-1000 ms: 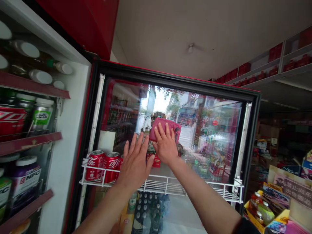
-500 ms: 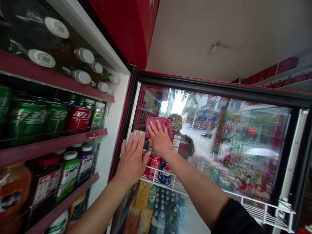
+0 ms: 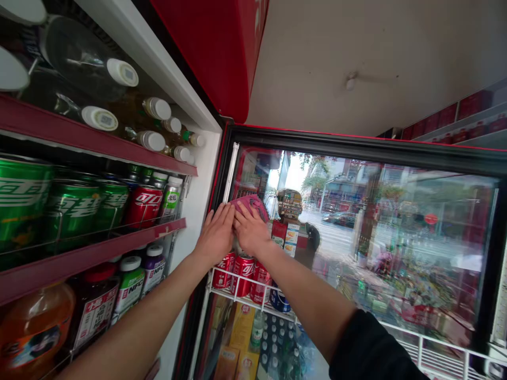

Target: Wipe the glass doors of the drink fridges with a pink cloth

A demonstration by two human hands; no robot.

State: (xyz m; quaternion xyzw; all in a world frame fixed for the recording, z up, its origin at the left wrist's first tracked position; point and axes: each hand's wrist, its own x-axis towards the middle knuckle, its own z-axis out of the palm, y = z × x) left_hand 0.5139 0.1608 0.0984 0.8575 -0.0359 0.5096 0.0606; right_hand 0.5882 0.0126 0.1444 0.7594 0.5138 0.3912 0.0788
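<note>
Seems, judging from the pose, to be at the wiping step, working over the inner face of a glass door opened from the red cooler [image 3: 209,47], close to the hinge-side edge. Presses the pink cloth [image 3: 250,200] against the door glass [image 3: 396,221] with the right hand [image 3: 251,232], set at six o'clock of the cloth. Lays the fingers flat over the fabric rather than closing the grip round it, apparently pinning by pressure alone. Holds the left hand [image 3: 217,235] at eight o'clock of the cloth, just beside the right, with fingers stretched out and nothing visible in the grip. Cannot tell whether touching the cloth's edge or only bracing by the white strip [image 3: 231,171].

Places the cloth near the middle of the view, above the red cans [image 3: 243,272] at six o'clock, standing in the white wire rack [image 3: 443,348]. Shows green cans [image 3: 73,208] off at nine o'clock.

Calls next, most likely, for even pressure along the hinge-side edge, then a sweep toward three o'clock over the broader pane. Calls also for wrists kept clear of the cans, to avoid knocking any loose.
</note>
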